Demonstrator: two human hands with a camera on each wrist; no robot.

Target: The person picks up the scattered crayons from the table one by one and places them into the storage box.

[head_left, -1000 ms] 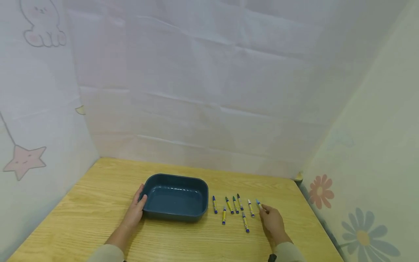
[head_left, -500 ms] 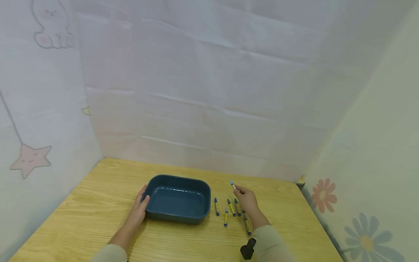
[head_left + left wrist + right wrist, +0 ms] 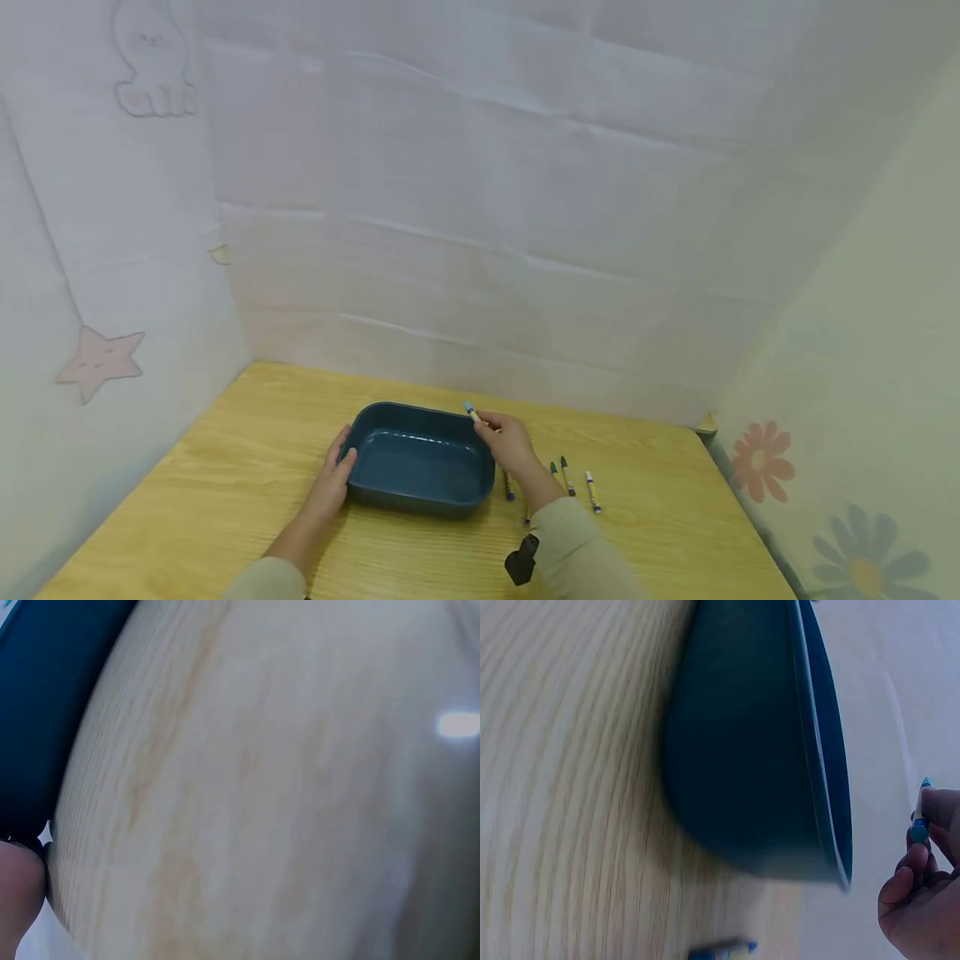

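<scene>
Looking down from the head view, the right hand (image 3: pixel 510 442) pinches a crayon (image 3: pixel 472 412) between thumb and fingertips, holding it above the far right corner of the dark blue tray (image 3: pixel 390 414). Its light blue tip points up and to the left, away from the palm, so the long axis slants over the rim toward the tray's hollow, which lies just left of and below the grip. The left hand (image 3: pixel 333 483) rests against the tray's left wall with thumb on the rim and fingers relaxed, steadying it; the right hand is the nearer one to the crayon and to the loose crayons (image 3: pixel 577 482) lying on the counter (image 3: pixel 225 483) to the right of the tray, roughly parallel, partly hidden by the forearm. The tray is smooth, glossy plastic with rounded corners; the counter is pale wood grain.

From the left wrist view, blurred wood grain fills the frame, with the tray's dark wall along the left edge and a bit of fingertip at the lower left corner; how the fingers lie cannot be told here.

From the right wrist view, the tray's curved outer wall and thin rim stand close, and the fingers (image 3: pixel 922 900) curl round the slim crayon, its blue tip poking out just beyond the rim. One loose crayon shows at the bottom edge.
</scene>
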